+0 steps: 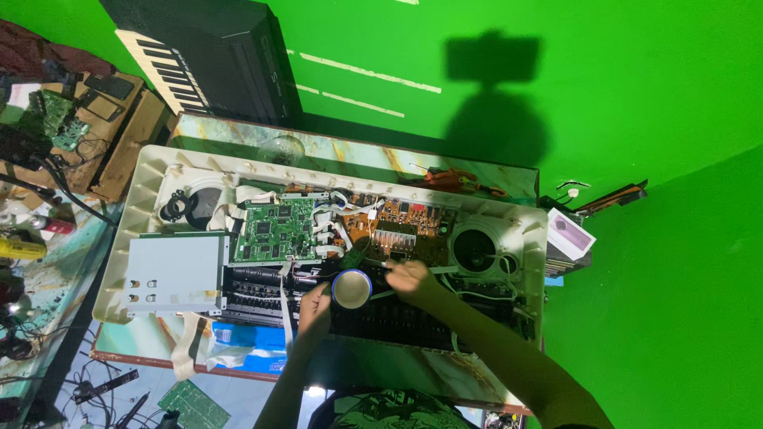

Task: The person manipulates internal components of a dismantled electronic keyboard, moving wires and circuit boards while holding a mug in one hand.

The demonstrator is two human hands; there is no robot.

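Taping inside the opened keyboard chassis (143, 191): left hand (315, 306) grips the blue-rimmed tape roll (351, 288), just below the green circuit board (274, 230); right hand (409, 278) fingers pinch the pulled strip. Likely next: pressing the strip down accurately.

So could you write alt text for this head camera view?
Seen from above, a left hand holds a blue-rimmed cup over an opened electronic keyboard while the right hand reaches inside near its circuit boards.
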